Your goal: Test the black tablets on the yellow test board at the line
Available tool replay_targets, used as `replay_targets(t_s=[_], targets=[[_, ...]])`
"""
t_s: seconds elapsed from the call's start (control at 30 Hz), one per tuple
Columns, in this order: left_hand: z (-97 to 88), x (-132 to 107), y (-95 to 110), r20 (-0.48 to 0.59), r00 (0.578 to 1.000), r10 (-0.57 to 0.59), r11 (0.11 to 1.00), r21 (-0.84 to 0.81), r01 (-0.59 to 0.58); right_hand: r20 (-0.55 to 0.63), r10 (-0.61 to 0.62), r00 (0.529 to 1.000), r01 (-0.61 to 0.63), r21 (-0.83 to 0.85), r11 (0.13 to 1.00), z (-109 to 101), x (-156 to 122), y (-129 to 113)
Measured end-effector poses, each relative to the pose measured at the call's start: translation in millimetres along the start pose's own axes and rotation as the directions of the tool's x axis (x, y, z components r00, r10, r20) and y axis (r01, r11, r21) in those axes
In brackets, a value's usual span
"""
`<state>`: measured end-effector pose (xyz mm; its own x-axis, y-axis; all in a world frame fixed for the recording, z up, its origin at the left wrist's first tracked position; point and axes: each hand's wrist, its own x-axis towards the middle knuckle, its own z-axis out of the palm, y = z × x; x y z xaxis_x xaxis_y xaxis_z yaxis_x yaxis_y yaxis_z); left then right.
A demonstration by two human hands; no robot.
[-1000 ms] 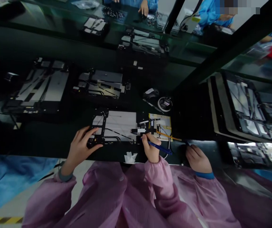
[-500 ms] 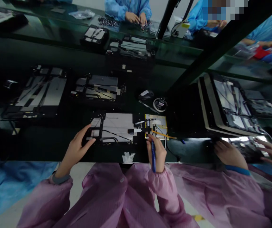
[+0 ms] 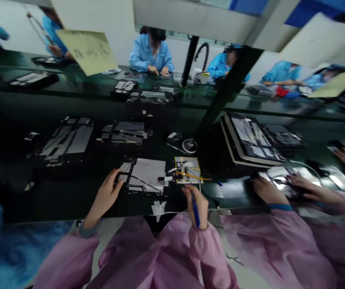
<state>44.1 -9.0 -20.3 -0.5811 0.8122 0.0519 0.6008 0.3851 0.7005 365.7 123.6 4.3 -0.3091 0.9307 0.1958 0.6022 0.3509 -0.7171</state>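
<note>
In front of me lies an opened tablet [image 3: 148, 174] with a large pale battery, thin black cables and a black frame. My left hand [image 3: 107, 194] grips its left edge, thumb on top and index finger apart from it. A small yellow-edged circuit panel [image 3: 196, 163] sits against the tablet's right side, crossed by an orange flex strip [image 3: 190, 175]. Just below the panel, my right hand [image 3: 201, 202] is closed around a blue pen-like tool [image 3: 195, 212]; its tip is too blurred to make out.
Behind are more opened tablets [image 3: 70, 138], a dark mouse [image 3: 174, 137] and a round coil [image 3: 189, 145]. A stack of devices [image 3: 247, 136] stands at right, near a co-worker's hands [image 3: 270, 190]. White tape pieces [image 3: 158, 208] hang at the front edge.
The view has tilted up, showing more of the people opposite. My right hand has drawn slightly back from the circuit panel, still with the blue tool. My left hand stays on the tablet.
</note>
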Motion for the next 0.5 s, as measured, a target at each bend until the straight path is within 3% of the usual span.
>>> replay_targets(t_s=[0.07, 0.13, 0.23, 0.33, 0.5], targets=[[-4.3, 0.0, -1.9, 0.032, 0.996, -0.081, 0.997, -0.012, 0.082, -0.154, 0.091, 0.984, -0.127, -0.244, 0.961, -36.2, 8.4, 26.1], [-9.3, 2.4, -4.4, 0.072, 0.989, -0.132, 0.991, 0.006, 0.132, -0.210, 0.204, 0.956, -0.287, -0.526, 0.801, -73.6, 19.9, 53.9], [-11.5, 6.4, -6.4, 0.084, 0.986, -0.142, 0.990, 0.038, 0.139, -0.152, 0.366, 0.918, -0.354, -0.728, 0.587, -112.0, 42.9, 86.0], [-8.9, 5.6, -3.4, 0.066, 0.991, -0.116, 0.992, 0.048, 0.113, -0.140, 0.408, 0.902, -0.361, -0.761, 0.538, -125.0, 62.8, 98.3], [-10.4, -0.7, 8.8, 0.094, 0.984, -0.151, 0.988, -0.003, 0.152, -0.088, 0.276, 0.957, -0.240, -0.776, 0.583, -114.3, 54.0, 85.9]])
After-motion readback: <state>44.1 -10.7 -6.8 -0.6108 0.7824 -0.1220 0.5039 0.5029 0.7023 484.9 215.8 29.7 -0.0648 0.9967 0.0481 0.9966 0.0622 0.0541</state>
